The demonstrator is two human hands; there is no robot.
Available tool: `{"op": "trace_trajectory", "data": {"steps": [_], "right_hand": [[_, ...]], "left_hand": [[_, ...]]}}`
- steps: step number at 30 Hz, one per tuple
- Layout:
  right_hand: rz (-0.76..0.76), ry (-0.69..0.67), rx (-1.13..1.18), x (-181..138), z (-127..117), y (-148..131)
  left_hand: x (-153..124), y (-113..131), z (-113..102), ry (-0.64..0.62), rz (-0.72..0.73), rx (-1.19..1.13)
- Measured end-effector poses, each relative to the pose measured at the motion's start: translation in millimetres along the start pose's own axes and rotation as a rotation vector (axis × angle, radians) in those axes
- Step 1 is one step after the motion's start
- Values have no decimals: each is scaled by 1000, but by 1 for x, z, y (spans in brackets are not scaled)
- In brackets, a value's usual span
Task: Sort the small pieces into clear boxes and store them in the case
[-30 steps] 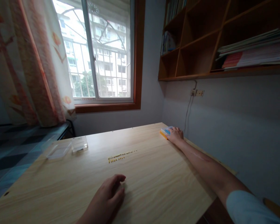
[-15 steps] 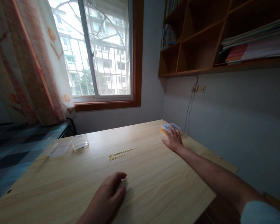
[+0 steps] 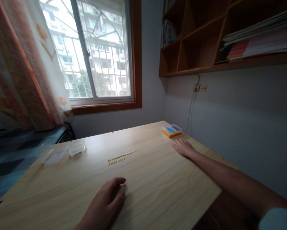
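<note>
My left hand (image 3: pixel 104 204) rests palm down on the wooden desk (image 3: pixel 157 185) near its front edge, fingers loosely curled and apart, holding nothing. My right hand (image 3: pixel 183 147) lies flat on the desk at the right, fingers stretched out, a short way in front of a small stack of boxes (image 3: pixel 171 130), orange below and clear with blue on top. It does not touch the stack. A short row of tiny yellow pieces (image 3: pixel 120 157) lies in the middle of the desk, beyond my left hand.
A clear plastic box (image 3: pixel 77 147) and its lid (image 3: pixel 56 156) sit at the desk's left edge. A window and a patterned curtain stand behind. Wooden wall shelves (image 3: pixel 205 41) with books hang above the right side. A cable drops from a wall socket (image 3: pixel 200 87).
My right hand has left the stack of boxes at the far corner and drawn back toward me, now lying flat on the desk. My left hand has stayed put.
</note>
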State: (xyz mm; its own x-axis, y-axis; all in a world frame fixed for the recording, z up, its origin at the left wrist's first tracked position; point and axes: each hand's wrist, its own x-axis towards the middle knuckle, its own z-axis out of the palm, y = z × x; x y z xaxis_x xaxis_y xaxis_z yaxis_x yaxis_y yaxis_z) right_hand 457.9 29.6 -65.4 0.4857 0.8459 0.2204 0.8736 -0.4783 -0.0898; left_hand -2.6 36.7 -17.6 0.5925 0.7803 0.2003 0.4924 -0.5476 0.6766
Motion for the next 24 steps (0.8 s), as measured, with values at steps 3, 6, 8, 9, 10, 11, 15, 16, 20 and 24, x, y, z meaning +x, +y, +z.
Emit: {"op": "trace_trajectory", "data": {"steps": [3, 6, 8, 9, 10, 11, 15, 16, 20, 24], "right_hand": [[85, -27, -14, 19, 0, 17], [116, -41, -18, 35, 0, 25], [127, -45, -20, 43, 2, 26], [131, -46, -21, 46, 3, 26], [134, -47, -21, 48, 4, 27], [136, -49, -21, 49, 4, 27], [135, -64, -23, 49, 4, 26], [135, -69, -23, 48, 4, 26], [124, -90, -28, 42, 1, 24], [76, -130, -27, 25, 0, 16]], "left_hand": [[0, -1, 0, -9, -3, 11], [0, -3, 2, -11, -7, 21], [0, -3, 3, -4, -7, 18], [0, -3, 3, -1, -6, 12], [0, -2, 3, -1, -7, 7], [-1, -2, 3, -3, -10, 2], [-1, 0, 3, -12, -11, 0], [-1, -1, 3, -12, -5, 4], [-1, -6, 4, -10, 29, 31], [-2, -2, 4, -1, 96, 97]]}}
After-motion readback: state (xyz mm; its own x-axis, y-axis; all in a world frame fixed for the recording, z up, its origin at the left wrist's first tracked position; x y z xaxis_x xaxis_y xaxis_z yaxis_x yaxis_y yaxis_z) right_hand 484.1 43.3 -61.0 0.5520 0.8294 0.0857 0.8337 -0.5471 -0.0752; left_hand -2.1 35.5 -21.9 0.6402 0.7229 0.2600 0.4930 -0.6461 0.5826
